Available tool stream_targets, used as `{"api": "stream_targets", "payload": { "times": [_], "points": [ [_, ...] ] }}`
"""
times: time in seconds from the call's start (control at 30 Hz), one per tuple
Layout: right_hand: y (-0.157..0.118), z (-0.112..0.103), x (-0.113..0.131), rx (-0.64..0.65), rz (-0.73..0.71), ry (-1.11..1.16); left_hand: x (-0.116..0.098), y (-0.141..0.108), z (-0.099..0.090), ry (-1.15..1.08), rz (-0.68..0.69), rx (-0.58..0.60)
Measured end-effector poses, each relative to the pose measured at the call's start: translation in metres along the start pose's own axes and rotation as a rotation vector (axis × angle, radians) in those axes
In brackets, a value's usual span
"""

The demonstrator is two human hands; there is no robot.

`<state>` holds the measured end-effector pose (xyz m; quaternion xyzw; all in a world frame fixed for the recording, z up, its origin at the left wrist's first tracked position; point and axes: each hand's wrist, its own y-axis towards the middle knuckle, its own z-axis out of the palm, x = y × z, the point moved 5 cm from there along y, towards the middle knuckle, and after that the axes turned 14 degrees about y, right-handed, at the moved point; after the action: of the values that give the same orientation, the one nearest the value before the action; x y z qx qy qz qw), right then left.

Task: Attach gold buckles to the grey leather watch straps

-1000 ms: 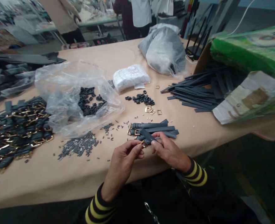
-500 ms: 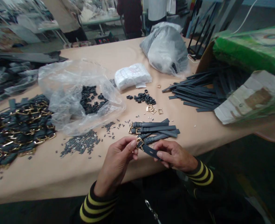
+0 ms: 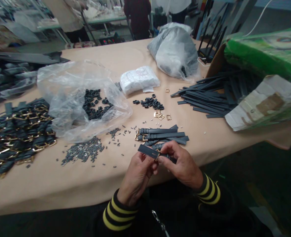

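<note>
A dark strap (image 3: 148,151) with a gold buckle is held between both hands near the table's front edge. Its flat end points up and left. My left hand (image 3: 139,174) is closed on the strap from below. With thumb and fingers, my right hand (image 3: 181,164) pinches it at the buckle, hiding part of it. Just beyond lie several finished-looking straps (image 3: 163,135) with gold buckles. Behind them are loose gold buckles (image 3: 159,114) and a small heap of black loops (image 3: 153,102). Many tiny dark pieces (image 3: 84,150) are scattered to the left.
An open clear bag (image 3: 61,82) holds black loops. Buckled straps (image 3: 17,135) are piled at far left. A white packet (image 3: 139,79) and a full plastic bag (image 3: 176,51) stand farther back. Dark strips (image 3: 209,98) spill from a green box (image 3: 263,59) at right. People stand behind the table.
My left hand has moved right, toward my right hand. The strap has turned, its flat end now up and left and its buckle between the hands.
</note>
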<state>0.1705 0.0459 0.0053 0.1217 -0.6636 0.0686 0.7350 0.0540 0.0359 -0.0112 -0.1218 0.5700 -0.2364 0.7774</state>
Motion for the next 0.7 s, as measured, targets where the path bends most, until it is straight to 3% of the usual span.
{"api": "stream_targets", "payload": {
  "times": [0.1, 0.17, 0.37, 0.47, 0.7],
  "points": [
    [-0.001, 0.002, 0.007, 0.019, -0.132, -0.09, -0.001, 0.0, -0.002, 0.063, 0.058, -0.029],
    [0.0, 0.002, 0.006, 0.037, -0.139, -0.117, -0.003, -0.002, -0.005, 0.161, 0.1, -0.06],
    [0.003, 0.001, 0.001, 0.062, -0.001, -0.131, -0.002, -0.01, -0.016, 0.367, 0.183, -0.089],
    [0.003, 0.004, 0.001, 0.076, 0.059, -0.122, -0.002, -0.008, -0.022, 0.428, 0.212, -0.173],
    [0.003, 0.005, 0.002, 0.052, 0.162, -0.098, -0.019, -0.012, -0.015, 0.753, 0.332, -0.299]
  ]
}}
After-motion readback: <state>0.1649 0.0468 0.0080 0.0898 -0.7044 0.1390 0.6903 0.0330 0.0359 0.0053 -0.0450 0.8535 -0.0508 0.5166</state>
